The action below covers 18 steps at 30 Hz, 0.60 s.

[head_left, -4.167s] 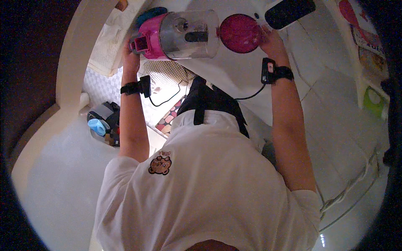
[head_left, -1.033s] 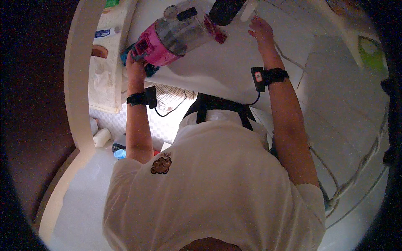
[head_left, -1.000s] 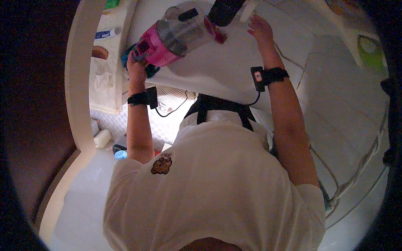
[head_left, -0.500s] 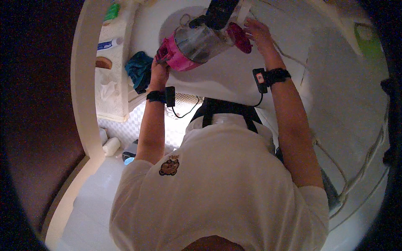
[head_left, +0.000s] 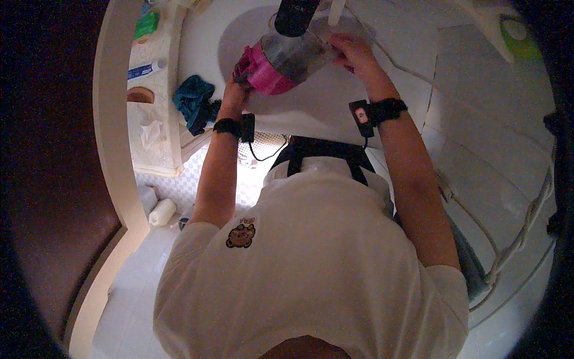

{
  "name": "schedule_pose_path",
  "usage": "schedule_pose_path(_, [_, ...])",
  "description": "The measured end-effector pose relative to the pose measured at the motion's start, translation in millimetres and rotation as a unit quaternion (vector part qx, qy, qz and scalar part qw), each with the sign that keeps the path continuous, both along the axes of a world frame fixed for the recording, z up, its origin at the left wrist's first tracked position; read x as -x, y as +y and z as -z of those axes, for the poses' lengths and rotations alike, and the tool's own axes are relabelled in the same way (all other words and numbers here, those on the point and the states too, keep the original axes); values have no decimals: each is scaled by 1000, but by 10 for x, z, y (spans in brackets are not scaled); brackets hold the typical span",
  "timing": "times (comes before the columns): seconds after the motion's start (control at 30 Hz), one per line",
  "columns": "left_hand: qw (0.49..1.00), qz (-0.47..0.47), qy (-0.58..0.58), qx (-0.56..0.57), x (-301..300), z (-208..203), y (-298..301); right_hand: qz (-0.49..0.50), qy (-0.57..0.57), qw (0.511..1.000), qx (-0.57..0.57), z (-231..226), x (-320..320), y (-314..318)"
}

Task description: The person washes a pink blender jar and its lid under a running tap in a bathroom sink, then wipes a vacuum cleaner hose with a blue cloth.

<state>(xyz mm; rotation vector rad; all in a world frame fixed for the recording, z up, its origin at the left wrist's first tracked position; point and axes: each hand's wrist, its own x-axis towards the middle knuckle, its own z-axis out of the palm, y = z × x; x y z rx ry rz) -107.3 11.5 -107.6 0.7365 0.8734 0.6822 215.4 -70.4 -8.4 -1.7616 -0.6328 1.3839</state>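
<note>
A clear, cloudy container (head_left: 293, 58) with a wide pink end piece (head_left: 271, 76) is tilted over the white basin (head_left: 230, 36). My left hand (head_left: 236, 93) grips the pink end by its handle-like part. At the clear end, my right hand (head_left: 354, 52) has its fingers bent against the rim. The round pink flap at that end is out of sight. A black tube-shaped thing (head_left: 294, 18) hangs above the container and hides part of it. Both of my wrists wear black straps with small boxes.
A dark teal cloth (head_left: 194, 102) lies at the basin's left edge. On the ledge beside it are a tube (head_left: 145, 69), a green packet (head_left: 146, 26) and a tissue (head_left: 149, 130). A pale cable (head_left: 406, 75) runs along the right. A green item (head_left: 519, 39) sits at far right.
The container has shifted slightly right and turned, and its pink flap has gone from sight. My right hand has moved left and closed in on the clear end.
</note>
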Motion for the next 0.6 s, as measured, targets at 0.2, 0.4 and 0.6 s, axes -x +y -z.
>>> schedule_pose_path(0.2, [995,-29,-31,89,-30,129,48,-124,-200,968,90,281,-322,13])
schedule_pose_path(0.4, [991,7,-51,123,-30,151,-173,-118,-426,896,-36,24,-188,98])
schedule_pose_path(0.6, [972,10,-129,197,-150,-497,-419,-139,-522,835,-108,-255,-52,29])
